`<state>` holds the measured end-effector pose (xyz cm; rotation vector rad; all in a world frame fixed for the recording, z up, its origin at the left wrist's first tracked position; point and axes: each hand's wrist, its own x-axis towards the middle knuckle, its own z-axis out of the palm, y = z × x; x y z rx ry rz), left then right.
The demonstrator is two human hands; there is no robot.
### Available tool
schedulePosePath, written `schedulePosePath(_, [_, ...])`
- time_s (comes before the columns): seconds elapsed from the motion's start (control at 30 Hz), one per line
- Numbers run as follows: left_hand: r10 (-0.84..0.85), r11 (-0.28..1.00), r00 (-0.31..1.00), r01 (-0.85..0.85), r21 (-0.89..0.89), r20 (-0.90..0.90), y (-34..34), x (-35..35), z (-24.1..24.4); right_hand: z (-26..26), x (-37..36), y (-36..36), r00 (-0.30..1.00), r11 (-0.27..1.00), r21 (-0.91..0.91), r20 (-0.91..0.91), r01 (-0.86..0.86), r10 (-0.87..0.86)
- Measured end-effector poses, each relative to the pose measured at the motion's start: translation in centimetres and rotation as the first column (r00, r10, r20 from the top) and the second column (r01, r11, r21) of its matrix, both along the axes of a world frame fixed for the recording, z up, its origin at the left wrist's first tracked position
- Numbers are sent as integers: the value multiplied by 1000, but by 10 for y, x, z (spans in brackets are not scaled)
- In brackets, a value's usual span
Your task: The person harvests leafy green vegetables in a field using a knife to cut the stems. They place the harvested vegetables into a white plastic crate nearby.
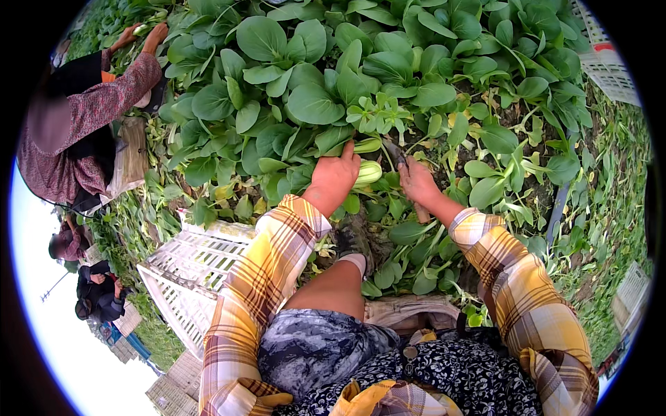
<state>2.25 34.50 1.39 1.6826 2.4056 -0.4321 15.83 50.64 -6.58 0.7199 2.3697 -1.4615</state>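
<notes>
My left hand [335,177] is closed around leafy bok choy, back of the hand up. From under its fingers the pale base of one bok choy head [369,174] points to the right, and a slimmer green stalk [367,145] shows just above it. My right hand [419,182] grips a knife [394,151] with a dark blade and a wooden handle [422,213]. The blade tip reaches up and left, near a small weed [380,112] and apart from the pale base. Part of the left hand's hold is hidden by leaves.
Dense bok choy plants [317,101] fill the area beyond my hands. A white plastic crate [182,275] stands at my left, another [606,67] at upper right. Cut leaves [416,249] litter the soil by my shoe [354,242]. A co-worker [93,119] bends over plants at left.
</notes>
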Motion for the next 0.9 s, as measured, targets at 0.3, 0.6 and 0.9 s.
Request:
schedulePosePath(0.3, [233,970,901,-191,-148,366,-5,-11,12,-6,-21,-41,996,989,142,88,-44,32])
schedulePosePath(0.6, [143,877,58,-469,-99,988,-14,10,112,116,53,22,719,559,-745,-158,363,-677])
schedulePosePath(0.9, [110,855,-311,-454,-249,944,23,33,149,170,43,38,743,542,-731,-71,415,-665])
